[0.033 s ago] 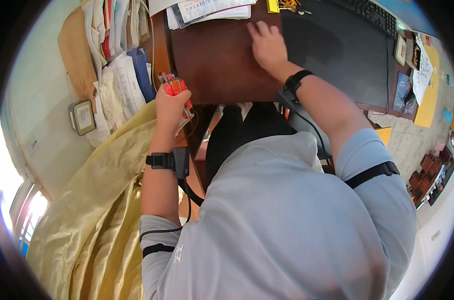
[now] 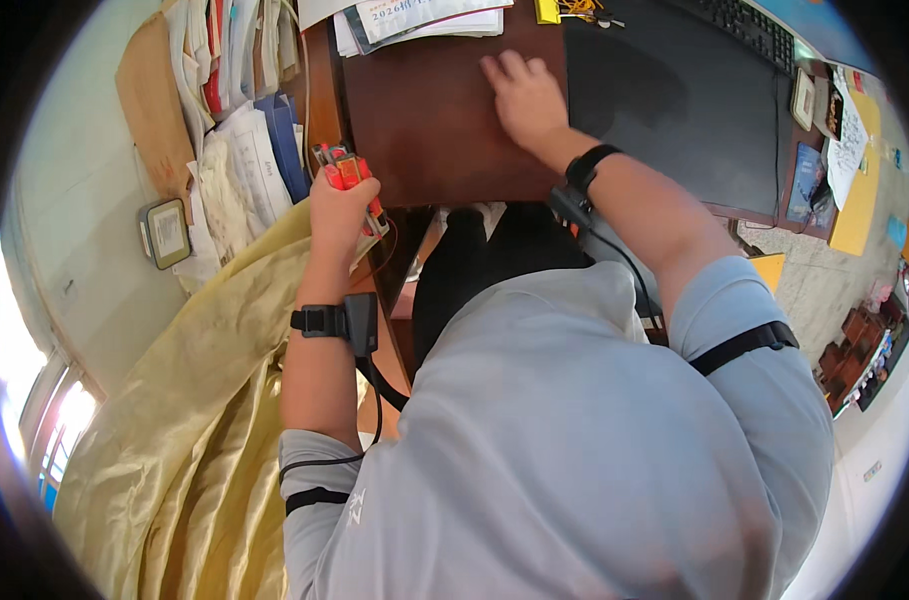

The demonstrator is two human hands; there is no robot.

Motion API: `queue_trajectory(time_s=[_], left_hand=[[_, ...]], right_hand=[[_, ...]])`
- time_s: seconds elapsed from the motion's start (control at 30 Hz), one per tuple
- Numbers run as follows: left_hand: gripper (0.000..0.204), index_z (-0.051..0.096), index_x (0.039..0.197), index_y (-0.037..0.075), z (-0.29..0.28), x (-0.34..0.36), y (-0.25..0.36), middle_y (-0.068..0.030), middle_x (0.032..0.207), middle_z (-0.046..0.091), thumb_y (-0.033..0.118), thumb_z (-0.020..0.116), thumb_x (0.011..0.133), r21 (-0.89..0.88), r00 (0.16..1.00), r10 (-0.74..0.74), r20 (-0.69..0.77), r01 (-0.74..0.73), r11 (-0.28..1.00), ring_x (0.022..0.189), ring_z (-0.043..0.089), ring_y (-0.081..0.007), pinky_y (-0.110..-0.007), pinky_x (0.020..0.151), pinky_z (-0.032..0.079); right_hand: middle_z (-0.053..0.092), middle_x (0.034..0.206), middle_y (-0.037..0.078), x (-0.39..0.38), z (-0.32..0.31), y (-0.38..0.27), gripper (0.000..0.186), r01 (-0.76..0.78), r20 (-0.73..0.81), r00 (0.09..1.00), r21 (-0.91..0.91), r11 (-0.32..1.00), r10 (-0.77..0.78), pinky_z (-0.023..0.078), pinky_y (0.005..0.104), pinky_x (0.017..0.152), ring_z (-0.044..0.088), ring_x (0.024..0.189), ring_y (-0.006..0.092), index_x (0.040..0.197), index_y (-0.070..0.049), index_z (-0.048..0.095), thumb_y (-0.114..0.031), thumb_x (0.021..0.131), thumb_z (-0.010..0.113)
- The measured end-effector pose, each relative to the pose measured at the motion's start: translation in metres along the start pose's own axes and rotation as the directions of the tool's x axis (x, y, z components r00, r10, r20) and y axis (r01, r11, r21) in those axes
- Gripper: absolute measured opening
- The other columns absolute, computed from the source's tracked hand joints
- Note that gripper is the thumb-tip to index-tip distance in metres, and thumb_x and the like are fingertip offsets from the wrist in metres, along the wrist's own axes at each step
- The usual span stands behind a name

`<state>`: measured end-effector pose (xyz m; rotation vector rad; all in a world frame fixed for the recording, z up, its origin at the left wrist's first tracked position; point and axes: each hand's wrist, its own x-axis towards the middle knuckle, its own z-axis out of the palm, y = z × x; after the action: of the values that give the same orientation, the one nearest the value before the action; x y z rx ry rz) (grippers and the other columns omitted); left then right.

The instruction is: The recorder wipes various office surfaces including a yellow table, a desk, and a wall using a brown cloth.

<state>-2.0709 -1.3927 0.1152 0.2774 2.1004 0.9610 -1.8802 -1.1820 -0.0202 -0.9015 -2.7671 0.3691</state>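
Observation:
My left hand (image 2: 340,205) is closed on a cluster of red items with metal parts (image 2: 352,172) at the desk's left front edge; exactly what they are I cannot make out. A thin wire hangs beside them. My right hand (image 2: 524,100) rests at or just over the bare brown wooden desk top (image 2: 424,130), fingers apart and holding nothing. It is nearest the loose papers (image 2: 434,35) at the top and the large dark desk mat (image 2: 674,130) on its right.
Stacked folders and papers (image 2: 234,80), a small framed device (image 2: 166,232) and gold curtain fabric (image 2: 204,380) are on the left. A yellow object with keys (image 2: 549,12) lies at the back. A keyboard (image 2: 749,30) and yellow sheets (image 2: 854,200) are at the right.
My right hand has shifted slightly left and down the picture, toward me. My left hand and what it holds have barely moved.

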Motion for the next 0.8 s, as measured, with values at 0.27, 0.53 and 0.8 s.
queue_trajectory(time_s=[0.27,0.53,0.8], left_hand=[[0.023,0.06,0.098,0.003,-0.029,0.004,-0.021,-0.0035,0.085,0.065,0.002,0.07,0.077,0.027,1.0,0.025,-0.016,-0.025,0.999,0.073,0.062,-0.0121,-0.029,0.066,0.051],[0.024,0.058,0.097,0.004,-0.017,0.001,-0.021,-0.0015,0.084,0.062,0.002,0.071,0.076,-0.032,0.998,-0.052,0.038,0.054,0.998,0.072,0.06,-0.0113,-0.029,0.067,0.051],[0.023,0.058,0.095,0.005,-0.012,0.004,-0.017,-0.0013,0.083,0.062,0.003,0.07,0.076,-0.034,0.999,-0.022,0.046,0.024,0.999,0.071,0.06,-0.0112,-0.029,0.067,0.051]], right_hand=[[0.057,0.122,0.009,-0.056,-0.033,0.038,0.055,0.461,0.193,0.853,0.153,0.874,-0.484,0.052,0.0386,0.086,0.056,0.096,0.0283,0.135,-0.014,0.059,-0.011,0.08,0.06],[0.053,0.127,0.008,-0.032,-0.03,0.047,0.059,0.004,0.064,0.998,-0.142,0.99,0.005,0.053,0.04,0.087,0.054,0.106,0.0279,0.142,-0.018,0.052,-0.014,0.084,0.064],[0.052,0.123,0.008,-0.051,-0.048,0.047,0.062,0.261,0.237,0.942,-0.079,0.962,-0.237,0.052,0.0391,0.087,0.053,0.106,0.0274,0.144,-0.016,0.051,-0.018,0.084,0.068]])
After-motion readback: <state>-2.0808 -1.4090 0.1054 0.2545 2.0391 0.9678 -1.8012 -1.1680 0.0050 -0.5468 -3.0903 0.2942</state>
